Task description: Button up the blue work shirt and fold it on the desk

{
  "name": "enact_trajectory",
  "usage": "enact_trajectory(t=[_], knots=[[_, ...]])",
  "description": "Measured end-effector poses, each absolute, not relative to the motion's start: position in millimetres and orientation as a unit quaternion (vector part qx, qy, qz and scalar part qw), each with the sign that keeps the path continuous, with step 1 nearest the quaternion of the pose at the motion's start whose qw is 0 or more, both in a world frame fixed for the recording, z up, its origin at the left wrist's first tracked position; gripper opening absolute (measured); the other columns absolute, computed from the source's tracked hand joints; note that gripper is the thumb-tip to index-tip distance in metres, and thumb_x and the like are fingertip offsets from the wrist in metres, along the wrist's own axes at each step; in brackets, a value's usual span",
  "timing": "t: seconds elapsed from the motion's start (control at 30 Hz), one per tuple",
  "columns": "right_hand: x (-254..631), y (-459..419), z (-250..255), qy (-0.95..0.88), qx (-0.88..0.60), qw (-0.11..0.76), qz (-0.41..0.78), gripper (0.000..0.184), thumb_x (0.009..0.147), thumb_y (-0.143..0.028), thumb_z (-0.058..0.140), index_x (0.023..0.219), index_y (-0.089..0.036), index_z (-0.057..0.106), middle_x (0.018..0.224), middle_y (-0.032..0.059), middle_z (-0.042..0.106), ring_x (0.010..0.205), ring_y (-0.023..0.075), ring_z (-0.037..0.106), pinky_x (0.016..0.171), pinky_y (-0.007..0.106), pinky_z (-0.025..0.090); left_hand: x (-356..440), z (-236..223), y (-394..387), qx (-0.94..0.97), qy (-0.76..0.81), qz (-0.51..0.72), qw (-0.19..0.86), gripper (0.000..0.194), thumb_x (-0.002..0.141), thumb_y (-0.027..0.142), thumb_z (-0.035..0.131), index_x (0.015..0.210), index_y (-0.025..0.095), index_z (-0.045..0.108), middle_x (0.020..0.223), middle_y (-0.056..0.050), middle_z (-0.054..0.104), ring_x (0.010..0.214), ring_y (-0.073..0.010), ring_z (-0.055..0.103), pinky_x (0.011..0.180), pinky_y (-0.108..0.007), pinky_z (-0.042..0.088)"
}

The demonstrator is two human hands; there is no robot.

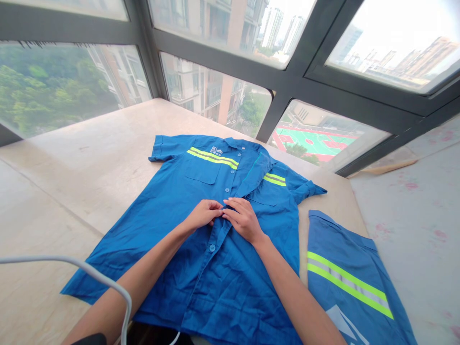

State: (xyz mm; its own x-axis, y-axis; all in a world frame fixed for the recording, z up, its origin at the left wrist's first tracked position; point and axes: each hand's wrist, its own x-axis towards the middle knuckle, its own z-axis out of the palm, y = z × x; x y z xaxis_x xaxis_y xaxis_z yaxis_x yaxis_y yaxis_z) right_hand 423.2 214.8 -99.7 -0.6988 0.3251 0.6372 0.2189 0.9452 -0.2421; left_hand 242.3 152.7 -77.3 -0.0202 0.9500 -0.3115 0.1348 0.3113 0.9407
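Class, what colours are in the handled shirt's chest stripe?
The chest stripe is yellow-green with a grey middle, shown best in the head view.

A pale ledge (118,143), marked at left by a thin seam (57,201), is covered across its middle by a blue shirt (194,258), spread out from the near side toward the far side. Just beside it, at right, another blue garment (350,254) with a bright striped band (347,280) is laid.

Blue on shirt (158,211), banded yellow-green and grey; white in its logo (219,150); cream on sill (64,191); pink-flowered on whitish wall (413,225).
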Motion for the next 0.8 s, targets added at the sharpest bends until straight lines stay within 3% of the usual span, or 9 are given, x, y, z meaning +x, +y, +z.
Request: enact_trajectory(t=[0.33, 0.5, 0.8], knots=[[424.0, 212.1, -95.1, -0.918, -0.128, 0.370, 0.063, 0.014, 0.092, -0.019, 0.061, 0.100, -0.023, 0.072, 0.119, 0.0073, 0.069, 0.118, 0.0221, 0.059, 0.099, 0.044, 0.048, 243.5, -77.5, 155.7, 0.472, 0.622, 0.348, 0.519, 0.020, 0.074, 0.036, 0.056, 0.073, 0.016, 0.056, 0.056, 0.003, 0.050, 0.046, -0.0105, 0.048, 0.043, -0.021, 0.041], [424.7, 212.1, -96.4, -0.916, -0.127, 0.376, 0.057, 0.010, 0.091, -0.020, 0.062, 0.093, -0.022, 0.072, 0.116, 0.0066, 0.070, 0.116, 0.0224, 0.060, 0.097, 0.043, 0.050, 244.5, -81.3, 155.3, 0.533, 0.631, 0.332, 0.456, 0.035, 0.084, 0.050, 0.046, 0.072, 0.018, 0.051, 0.053, 0.003, 0.051, 0.043, -0.0128, 0.053, 0.044, -0.023, 0.039], [424.7, 212.1, -99.1, -0.907, -0.170, 0.378, 0.073, 0.009, 0.090, -0.026, 0.065, 0.085, -0.022, 0.072, 0.118, 0.0075, 0.069, 0.118, 0.0238, 0.059, 0.100, 0.045, 0.048, 241.8, -81.1, 155.0, 0.550, 0.620, 0.317, 0.461, 0.037, 0.080, 0.054, 0.052, 0.075, 0.017, 0.054, 0.058, 0.003, 0.054, 0.045, -0.0128, 0.054, 0.044, -0.023, 0.039]])
